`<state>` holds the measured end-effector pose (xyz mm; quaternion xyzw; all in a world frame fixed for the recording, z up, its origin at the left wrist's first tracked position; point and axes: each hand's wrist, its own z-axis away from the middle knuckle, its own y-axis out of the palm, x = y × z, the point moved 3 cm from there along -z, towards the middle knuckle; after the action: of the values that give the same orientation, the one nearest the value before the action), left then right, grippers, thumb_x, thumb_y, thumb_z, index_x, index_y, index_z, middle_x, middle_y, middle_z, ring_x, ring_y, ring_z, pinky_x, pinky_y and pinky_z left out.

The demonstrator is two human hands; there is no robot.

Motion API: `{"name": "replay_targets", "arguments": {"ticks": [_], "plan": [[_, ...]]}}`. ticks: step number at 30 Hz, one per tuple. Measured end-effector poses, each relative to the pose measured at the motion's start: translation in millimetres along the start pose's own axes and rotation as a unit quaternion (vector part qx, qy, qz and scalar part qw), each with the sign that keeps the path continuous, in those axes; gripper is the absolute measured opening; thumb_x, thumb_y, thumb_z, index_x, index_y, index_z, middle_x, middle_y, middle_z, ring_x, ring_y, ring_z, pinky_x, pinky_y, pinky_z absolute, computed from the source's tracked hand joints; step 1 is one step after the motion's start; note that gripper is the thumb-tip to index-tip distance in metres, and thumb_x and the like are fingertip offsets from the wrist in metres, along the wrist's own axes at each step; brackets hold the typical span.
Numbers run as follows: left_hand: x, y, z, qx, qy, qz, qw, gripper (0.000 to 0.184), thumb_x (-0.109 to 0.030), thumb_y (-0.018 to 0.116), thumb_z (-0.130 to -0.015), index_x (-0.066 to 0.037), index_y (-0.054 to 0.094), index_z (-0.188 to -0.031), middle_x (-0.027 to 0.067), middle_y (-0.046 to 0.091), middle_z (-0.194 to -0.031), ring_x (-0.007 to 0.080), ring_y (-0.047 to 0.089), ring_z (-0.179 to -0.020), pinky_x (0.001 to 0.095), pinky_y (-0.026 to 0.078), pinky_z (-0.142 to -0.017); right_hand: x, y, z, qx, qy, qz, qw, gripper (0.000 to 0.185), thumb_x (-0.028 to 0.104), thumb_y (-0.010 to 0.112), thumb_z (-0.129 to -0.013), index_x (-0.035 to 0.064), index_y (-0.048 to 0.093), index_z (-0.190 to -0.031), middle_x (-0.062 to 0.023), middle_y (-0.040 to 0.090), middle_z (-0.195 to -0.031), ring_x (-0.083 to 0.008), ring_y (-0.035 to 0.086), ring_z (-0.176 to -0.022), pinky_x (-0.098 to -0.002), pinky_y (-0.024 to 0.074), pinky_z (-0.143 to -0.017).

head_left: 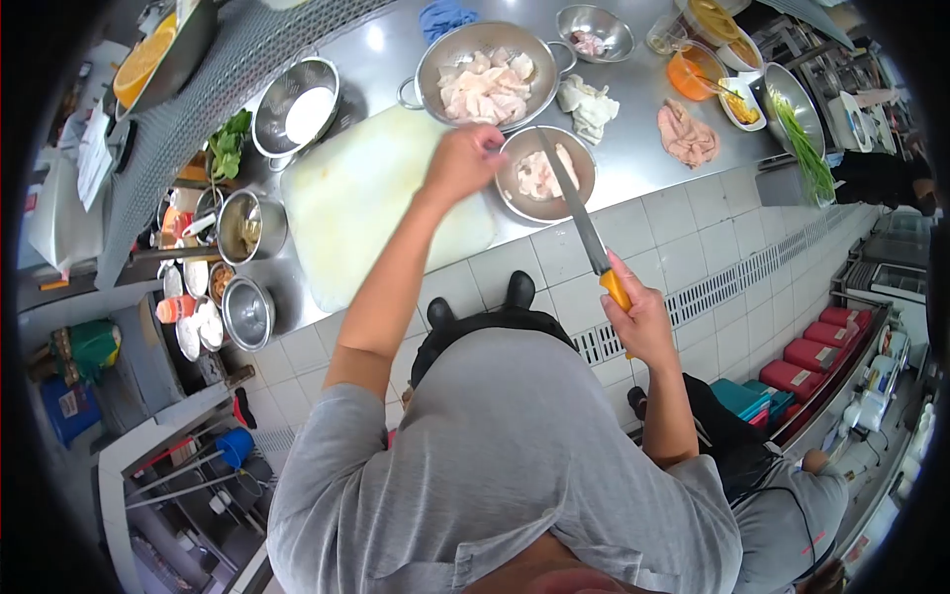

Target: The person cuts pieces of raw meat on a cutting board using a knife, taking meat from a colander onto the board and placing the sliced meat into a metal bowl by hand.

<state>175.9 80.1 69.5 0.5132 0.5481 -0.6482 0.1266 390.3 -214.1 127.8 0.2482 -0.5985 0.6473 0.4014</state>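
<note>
My right hand (pixel 638 317) is wrapped round the yellow handle of a long kitchen knife (pixel 582 220). The blade points away from me and passes over a steel bowl (pixel 508 190) holding pale meat scraps (pixel 539 178). My left hand (pixel 463 163) is beside that bowl, above the far right part of a white cutting board (pixel 356 218). Its fingers are curled together; whatever they may hold cannot be made out. Just beyond, a two-handled colander (pixel 427 71) holds pale raw chicken pieces (pixel 485 87).
White (pixel 590 107) and pinkish (pixel 687 134) cloths lie right of the bowls. A perforated steel bowl (pixel 267 124) stands at the board's far left, with small pots and containers nearby. Green stalks (pixel 807 148) overhang the counter's right end. Another person (pixel 792 505) is behind me at right.
</note>
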Motion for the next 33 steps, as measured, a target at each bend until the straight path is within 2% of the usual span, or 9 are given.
{"name": "replay_targets", "arguments": {"ticks": [2,4,6,15,21,24,27,30,33], "plan": [[19,-22,-42,-0.019,0.015,-0.093,0.995,0.029,-0.02,0.085,-0.085,-0.006,0.076,-0.109,0.0118,0.078,-0.101,0.0195,0.075,-0.084,0.0343,0.06,-0.077,-2,-10,3,-0.007,0.04,0.0,0.999,0.069,0.002,0.069,-0.093,0.0166,0.05,-0.158,-0.0239,0.075,-0.114,-0.0416,0.075,-0.087,-0.038,0.058,-0.079],[31,-41,-85,-0.012,-0.017,-0.198,0.98,0.04,-0.032,0.081,-0.087,-0.008,0.075,-0.119,0.0145,0.078,-0.112,0.0293,0.076,-0.101,0.0402,0.059,-0.088,-12,-9,7,-0.024,0.031,-0.015,0.999,0.069,0.002,0.07,-0.093,0.0164,0.05,-0.158,-0.0233,0.075,-0.11,-0.0392,0.075,-0.085,-0.0367,0.0577,-0.078],[46,-41,-121,0.008,-0.052,-0.261,0.964,0.048,-0.037,0.081,-0.084,-0.009,0.073,-0.123,0.0144,0.076,-0.121,0.0313,0.073,-0.11,0.0432,0.057,-0.095,-21,-8,9,-0.025,0.044,-0.032,0.998,0.069,0.002,0.07,-0.093,0.0162,0.05,-0.158,-0.0232,0.075,-0.107,-0.0372,0.076,-0.084,-0.0355,0.0573,-0.077],[59,-3,-185,0.229,-0.074,-0.442,0.864,0.049,-0.035,0.081,-0.074,-0.01,0.075,-0.116,0.0171,0.074,-0.122,0.0356,0.069,-0.116,0.0458,0.056,-0.098,-37,-13,3,-0.022,0.055,-0.061,0.996,0.069,0.003,0.071,-0.094,0.0157,0.05,-0.158,-0.0213,0.075,-0.097,-0.0308,0.073,-0.076,-0.032,0.0555,-0.076],[76,-14,-186,0.207,-0.064,-0.389,0.895,0.054,-0.031,0.082,-0.071,-0.006,0.077,-0.119,0.0201,0.075,-0.122,0.0352,0.072,-0.115,0.0442,0.058,-0.099,-46,-21,-6,-0.006,0.074,-0.077,0.994,0.068,0.003,0.071,-0.094,0.016,0.05,-0.158,-0.0207,0.076,-0.102,-0.0309,0.074,-0.077,-0.0316,0.0554,-0.076],[81,-19,-176,0.257,-0.081,-0.374,0.887,0.059,-0.03,0.083,-0.068,-0.007,0.074,-0.121,0.018,0.073,-0.125,0.0339,0.068,-0.119,0.0424,0.054,-0.103,-50,-22,-12,-0.002,0.07,-0.093,0.993,0.068,0.004,0.071,-0.094,0.0161,0.05,-0.158,-0.0201,0.076,-0.102,-0.0278,0.073,-0.075,-0.0311,0.0553,-0.076],[73,-19,-162,0.3,-0.102,-0.431,0.845,0.063,-0.03,0.082,-0.067,-0.009,0.073,-0.125,0.0175,0.072,-0.13,0.0323,0.068,-0.121,0.041,0.054,-0.105,-60,-18,-19,-0.017,0.034,-0.11,0.993,0.066,0.0,0.068,-0.097,0.0139,0.051,-0.159,0.0003,0.064,-0.078,-0.0055,0.053,-0.057,-0.0243,0.0487,-0.056],[86,-28,-158,0.229,-0.054,-0.381,0.894,0.058,-0.031,0.08,-0.068,-0.008,0.075,-0.121,0.0175,0.075,-0.122,0.0314,0.071,-0.111,0.0403,0.056,-0.097,-62,-20,-24,-0.007,0.037,-0.121,0.992,0.066,-0.001,0.068,-0.097,0.0139,0.051,-0.159,0.0011,0.062,-0.078,-0.0051,0.052,-0.057,-0.024,0.048,-0.056],[80,-46,-162,0.267,-0.115,-0.289,0.912,0.05,-0.032,0.078,-0.069,-0.005,0.077,-0.111,0.0172,0.078,-0.105,0.0304,0.073,-0.097,0.0397,0.057,-0.086,-64,-23,-28,0.009,0.044,-0.119,0.992,0.066,-0.001,0.067,-0.097,0.0136,0.051,-0.159,0.0017,0.061,-0.077,-0.0049,0.051,-0.057,-0.0238,0.0474,-0.055]]}}
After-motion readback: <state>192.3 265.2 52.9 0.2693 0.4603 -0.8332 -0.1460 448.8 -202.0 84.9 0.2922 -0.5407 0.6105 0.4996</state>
